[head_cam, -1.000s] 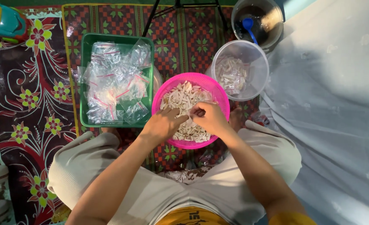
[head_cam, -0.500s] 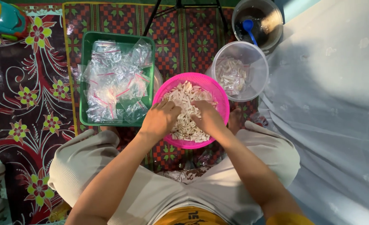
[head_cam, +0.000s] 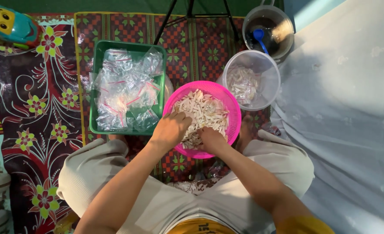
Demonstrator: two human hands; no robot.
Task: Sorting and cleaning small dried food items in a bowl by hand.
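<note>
- I saw the pink bowl (head_cam: 231, 102) on the patterned mat (head_cam: 127, 30), just ahead of the person's crossed legs, and I used it as my landmark.
- The bowl was heaped with small pale strips (head_cam: 205, 110); I could not tell what they were made of.
- The left hand (head_cam: 171, 130) lay over the near left rim of the bowl, fingers curled down into the strips. Its grip looked loosely closed among the pieces, but I could not tell whether it clamped any single one.
- The right hand (head_cam: 211, 139) sat at the near edge of the bowl, just beside the left hand, fingers bent into the heap. Whether that grip was apart or together, I could not tell either, as the fingertips were buried.
- Left of the bowl, almost touching it, stood a green tray (head_cam: 97, 65) filled with small clear plastic bags (head_cam: 124, 89).
- Beyond the bowl, to its right, stood a clear tub (head_cam: 270, 71) with some pale pieces at its bottom.
- Farther beyond the bowl was a dark pot (head_cam: 285, 30) with a blue scoop (head_cam: 259, 37) inside.
- Right of the bowl, a pale cloth (head_cam: 352, 130) covered the floor.
- Far left of the bowl, at the frame's corner, lay a teal and yellow toy (head_cam: 9, 26).
</note>
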